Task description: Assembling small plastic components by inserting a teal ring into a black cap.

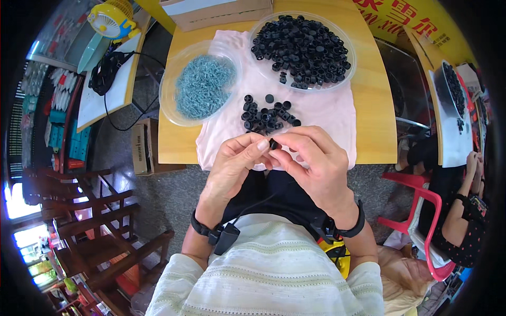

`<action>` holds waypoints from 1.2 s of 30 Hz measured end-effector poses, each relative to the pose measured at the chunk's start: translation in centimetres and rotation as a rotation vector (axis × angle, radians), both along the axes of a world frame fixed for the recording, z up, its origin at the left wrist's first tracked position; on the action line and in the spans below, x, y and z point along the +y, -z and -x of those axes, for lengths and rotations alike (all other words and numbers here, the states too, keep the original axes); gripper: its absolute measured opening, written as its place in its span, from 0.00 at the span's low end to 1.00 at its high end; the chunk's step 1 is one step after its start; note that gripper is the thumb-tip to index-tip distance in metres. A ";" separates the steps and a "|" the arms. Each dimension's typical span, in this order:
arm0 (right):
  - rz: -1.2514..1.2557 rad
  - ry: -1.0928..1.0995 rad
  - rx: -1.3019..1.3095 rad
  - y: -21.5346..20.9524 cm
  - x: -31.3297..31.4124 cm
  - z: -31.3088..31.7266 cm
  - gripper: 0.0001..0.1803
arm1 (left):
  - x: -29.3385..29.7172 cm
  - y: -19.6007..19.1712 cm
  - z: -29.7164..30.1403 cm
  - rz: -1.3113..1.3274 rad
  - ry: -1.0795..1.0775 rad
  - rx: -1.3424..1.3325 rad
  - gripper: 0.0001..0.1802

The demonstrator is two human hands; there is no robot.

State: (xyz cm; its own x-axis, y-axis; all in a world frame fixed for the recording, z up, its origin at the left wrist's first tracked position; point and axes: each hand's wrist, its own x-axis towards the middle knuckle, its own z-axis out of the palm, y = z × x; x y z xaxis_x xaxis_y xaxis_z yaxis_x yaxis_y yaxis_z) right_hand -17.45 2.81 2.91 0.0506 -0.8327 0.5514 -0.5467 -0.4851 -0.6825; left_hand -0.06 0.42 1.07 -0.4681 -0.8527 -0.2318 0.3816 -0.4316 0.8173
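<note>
A small black plastic part [273, 144] is pinched between my hands at the table's near edge. My left hand [236, 159] is closed, its thumb and index fingertips against the part's left side. From the other side, my right hand [317, 162] grips the same part with thumb and forefinger. Whether a screw is also between the fingers is hidden. Just beyond lies a loose pile of black plastic parts [262, 117] on a pink cloth [216, 142]. Farther back stand a clear tub [167, 108] of small bluish-grey screws and, right of it, a bigger clear tub [352, 68] heaped with black parts.
The wooden table [377, 131] carries an open cardboard box [221, 15] at its far edge. Leftward are a side table with a black cable [105, 73], a yellow fan [108, 22] and wooden chairs [100, 221]. At right, another person [458, 221] sits on a red chair [433, 203].
</note>
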 end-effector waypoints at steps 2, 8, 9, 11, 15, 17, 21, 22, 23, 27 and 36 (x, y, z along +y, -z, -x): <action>0.010 0.000 0.012 0.1 -0.1 0.0 0.13 | -0.1 0.0 0.0 -0.014 0.002 0.003 0.11; -0.006 0.003 0.005 0.3 -0.3 0.0 0.13 | -0.2 -0.4 0.5 0.012 -0.007 -0.096 0.13; -0.002 -0.010 -0.002 0.5 -0.4 -0.1 0.13 | -0.3 -0.4 0.6 0.023 0.002 -0.126 0.13; -0.113 -0.007 -0.139 0.7 -0.5 0.1 0.13 | -0.7 -0.1 0.5 0.062 0.004 -0.144 0.13; -0.266 -0.033 -0.244 1.3 -1.0 0.7 0.12 | -2.9 -1.5 -0.8 0.338 -0.152 -0.643 0.08; -0.292 -0.045 -0.267 1.8 -1.4 1.0 0.11 | -5.7 -0.5 -2.6 0.688 -0.330 -0.886 0.06; -0.406 -0.063 -0.343 3.6 -1.8 1.4 0.09 | -9.7 -0.7 -4.1 0.839 -0.321 -1.186 0.07; -0.434 -0.067 -0.370 3.9 -1.9 1.4 0.09 | -10.4 -0.3 -4.1 0.881 -0.276 -1.239 0.08; -0.433 -0.069 -0.366 4.1 -1.9 1.4 0.09 | -10.9 -0.1 -4.0 0.923 -0.231 -1.290 0.09; -0.449 -0.055 -0.373 4.3 -2.0 1.4 0.09 | -11.6 0.4 -2.7 1.012 -0.215 -1.422 0.08; -0.440 -0.056 -0.346 3.5 -2.0 1.4 0.09 | -12.3 1.0 -3.5 1.003 -0.286 -1.301 0.06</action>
State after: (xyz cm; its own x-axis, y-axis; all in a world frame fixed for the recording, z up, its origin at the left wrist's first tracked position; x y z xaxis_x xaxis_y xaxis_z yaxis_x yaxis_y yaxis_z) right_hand -18.88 0.80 -0.59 -0.0207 -0.9892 0.1454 -0.2361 -0.1365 -0.9621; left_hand 3.39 -11.84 0.03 -0.2273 -0.9125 0.3402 -0.7609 0.3845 0.5227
